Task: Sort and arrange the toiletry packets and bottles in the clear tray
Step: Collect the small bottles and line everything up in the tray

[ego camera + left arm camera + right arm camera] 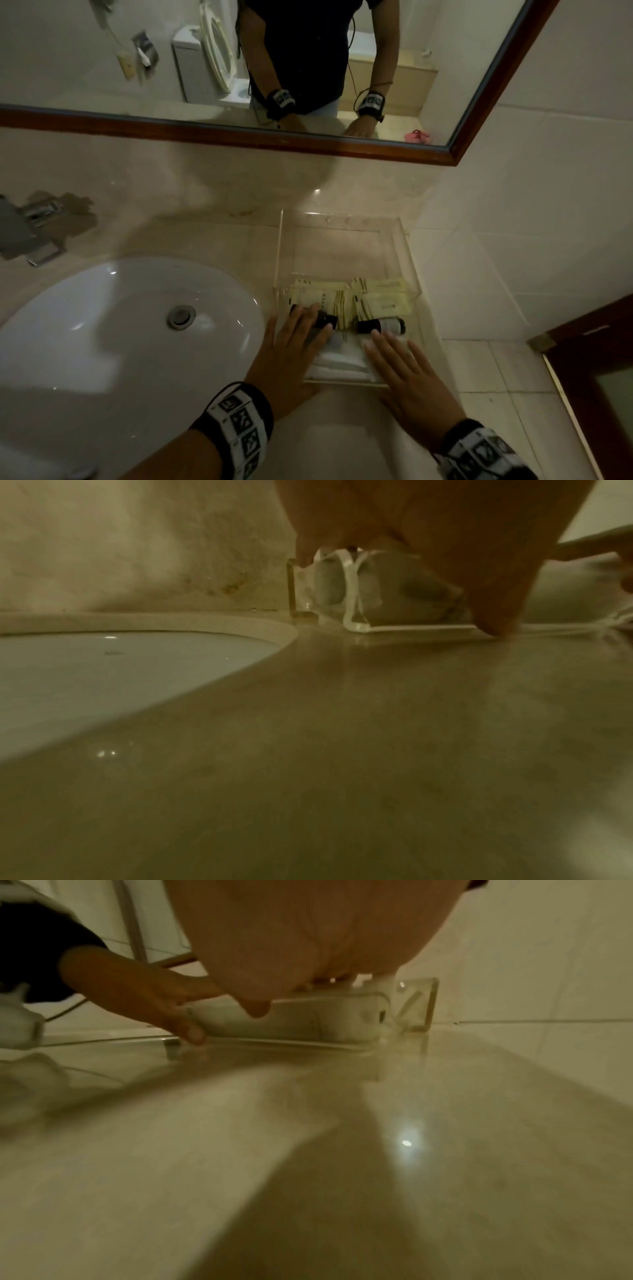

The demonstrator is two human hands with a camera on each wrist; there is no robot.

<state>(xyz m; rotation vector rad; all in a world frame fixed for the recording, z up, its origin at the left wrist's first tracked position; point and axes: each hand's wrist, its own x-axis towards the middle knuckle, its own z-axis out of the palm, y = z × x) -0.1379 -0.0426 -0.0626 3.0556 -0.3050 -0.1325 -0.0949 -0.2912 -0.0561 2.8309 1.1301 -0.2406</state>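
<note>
Flat-fingered, both the left hand (291,346) and right hand (407,373) rest on the clear tray (394,240), gripping nothing; packets (380,298) and bottle (380,324) lie inside; sink (120,325) at nine o'clock.

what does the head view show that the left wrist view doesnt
Only the head view shows what lies inside the clear tray: yellow packets, two dark bottles lying on their sides, one clear of the hands and one under the left hand's fingertips, and a white folded cloth. It also shows the mirror, the tap and the right hand flat over the tray's near edge.

Only the left wrist view shows the tray's near corner from counter level.

Both show the left hand, the sink and the counter.
</note>
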